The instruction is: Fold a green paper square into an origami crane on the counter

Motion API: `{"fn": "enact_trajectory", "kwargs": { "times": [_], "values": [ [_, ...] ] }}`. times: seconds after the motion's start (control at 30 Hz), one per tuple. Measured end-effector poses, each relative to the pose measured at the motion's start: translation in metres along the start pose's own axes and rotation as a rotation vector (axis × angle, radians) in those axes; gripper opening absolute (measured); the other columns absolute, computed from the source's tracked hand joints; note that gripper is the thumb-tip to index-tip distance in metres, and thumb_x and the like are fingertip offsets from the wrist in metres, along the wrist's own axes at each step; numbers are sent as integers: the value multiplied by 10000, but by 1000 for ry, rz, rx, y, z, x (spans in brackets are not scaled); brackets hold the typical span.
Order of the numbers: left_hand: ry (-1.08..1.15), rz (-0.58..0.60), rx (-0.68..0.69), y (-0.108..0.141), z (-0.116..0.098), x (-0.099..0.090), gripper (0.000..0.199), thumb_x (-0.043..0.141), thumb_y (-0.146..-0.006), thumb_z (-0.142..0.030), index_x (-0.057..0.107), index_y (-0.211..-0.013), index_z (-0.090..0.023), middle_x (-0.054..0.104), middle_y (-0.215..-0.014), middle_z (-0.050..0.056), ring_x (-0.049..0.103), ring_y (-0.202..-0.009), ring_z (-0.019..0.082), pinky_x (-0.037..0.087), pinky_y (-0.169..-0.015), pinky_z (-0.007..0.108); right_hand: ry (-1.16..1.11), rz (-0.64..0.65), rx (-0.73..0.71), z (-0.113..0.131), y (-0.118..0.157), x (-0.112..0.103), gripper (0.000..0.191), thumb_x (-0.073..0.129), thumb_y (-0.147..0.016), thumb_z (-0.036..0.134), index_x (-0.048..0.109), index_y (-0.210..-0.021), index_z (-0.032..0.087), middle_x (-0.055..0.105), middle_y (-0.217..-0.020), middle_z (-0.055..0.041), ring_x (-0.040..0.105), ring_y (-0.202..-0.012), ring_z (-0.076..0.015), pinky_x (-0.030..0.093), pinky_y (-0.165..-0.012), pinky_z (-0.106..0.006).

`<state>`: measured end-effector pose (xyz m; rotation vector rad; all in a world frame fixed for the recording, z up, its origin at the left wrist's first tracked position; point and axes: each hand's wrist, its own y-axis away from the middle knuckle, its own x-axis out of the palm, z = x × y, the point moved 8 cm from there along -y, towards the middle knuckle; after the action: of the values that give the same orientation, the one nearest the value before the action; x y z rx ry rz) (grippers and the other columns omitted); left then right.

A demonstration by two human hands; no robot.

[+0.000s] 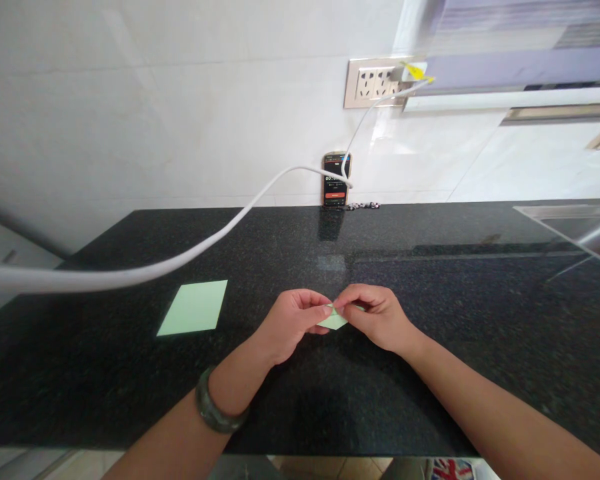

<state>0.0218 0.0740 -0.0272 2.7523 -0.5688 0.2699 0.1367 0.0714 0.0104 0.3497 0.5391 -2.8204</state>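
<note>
A small piece of folded light green paper is held between my two hands over the dark countertop. My left hand pinches its left side, thumb on top and fingers beneath. My right hand grips its upper right part between thumb and fingertips. The fingers cover much of the paper, and its lower edge comes to a point. Off to the left, a flat sheet of light green paper lies on the counter.
The dark speckled counter meets a white tiled wall. A phone leans there, showing a timer. From a socket panel, a white cable crosses the view leftward in front of the phone. A metal sink edge lies at right.
</note>
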Motion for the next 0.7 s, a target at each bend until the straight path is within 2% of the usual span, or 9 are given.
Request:
{"fn": "enact_trajectory", "kwargs": {
  "times": [0.13, 0.33, 0.5, 0.7],
  "values": [
    [-40, -10, 14, 0, -2, -2, 249, 670, -646, -319, 632, -776, -109, 619, -721, 34, 574, -647, 110, 485, -609, 253, 56, -9, -59, 5, 0, -2, 144, 517, -734, 115, 638, -738, 191, 611, -681, -9, 559, -618, -118, 433, -584, -246],
    [-198, -97, 142, 1, -14, -5, 232, 662, -656, -310, 651, -774, -110, 632, -692, 38, 556, -622, 111, 467, -604, 247, 98, -8, -114, 12, -2, -3, 134, 516, -759, 165, 643, -758, 206, 625, -708, -23, 573, -642, -128, 446, -597, -263],
    [-152, -59, 121, 1, -12, -4, 287, 607, -702, -381, 642, -808, -117, 642, -763, 58, 583, -703, 142, 490, -641, 280, 111, -26, -131, 15, -1, -5, 131, 514, -761, 164, 635, -760, 216, 626, -721, -22, 577, -658, -131, 452, -613, -270],
    [-244, -81, 164, 1, -15, -5, 275, 617, -689, -376, 644, -784, -119, 634, -710, 45, 571, -646, 132, 485, -613, 270, 136, -13, -142, 16, -1, -4, 131, 514, -762, 170, 635, -759, 220, 629, -721, -20, 580, -667, -135, 456, -624, -277]
  ]
}}
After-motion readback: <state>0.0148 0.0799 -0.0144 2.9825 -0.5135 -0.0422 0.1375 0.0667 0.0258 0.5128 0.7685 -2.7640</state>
